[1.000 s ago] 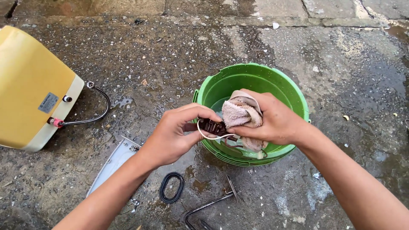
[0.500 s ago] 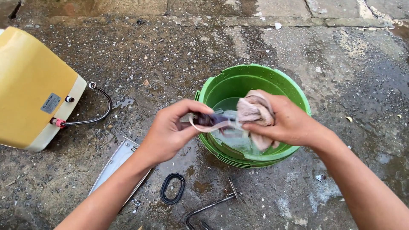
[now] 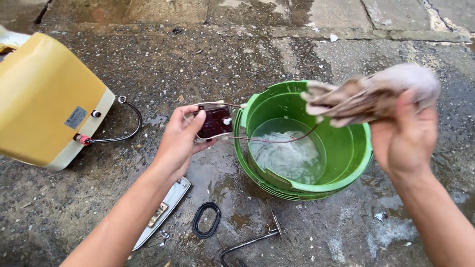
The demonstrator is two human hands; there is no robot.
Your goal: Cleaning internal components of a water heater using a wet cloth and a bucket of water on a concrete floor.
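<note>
- The hands have parted: half a second ago both met over the bucket's near rim, cloth pressed to the part; now they are well apart.
- The left hand (image 3: 184, 136) has drawn left, off the green bucket (image 3: 346, 153), and holds up a small dark brown electrical part (image 3: 213, 122), its grip closed on the part's left edge with the thumb across the front.
- A thin wire (image 3: 277, 140) trails from the part rightward over the bucket's water, sagging just above it.
- The right hand (image 3: 405, 133) has lifted up and to the right, grip clenched on a pinkish-brown rag (image 3: 371, 94), blurred with motion, hanging over the bucket's far right rim.
- Judged from this, the wiping contact is broken and the part's face is exposed for looking over.
- Edges: the bucket rim lies just right of the part; the wire crosses it.
- On the left, a yellow appliance housing (image 3: 44, 94) with a curved black hose (image 3: 126, 131) lies well apart from the left hand.
- Near side, on the wet concrete floor (image 3: 222, 54): a pale cover plate (image 3: 166, 210) under the left forearm, a black rubber gasket ring (image 3: 206, 219), and a bent metal rod (image 3: 252, 240).
- Open room: bare wet concrete far of the bucket, and to its right beneath the right arm.
</note>
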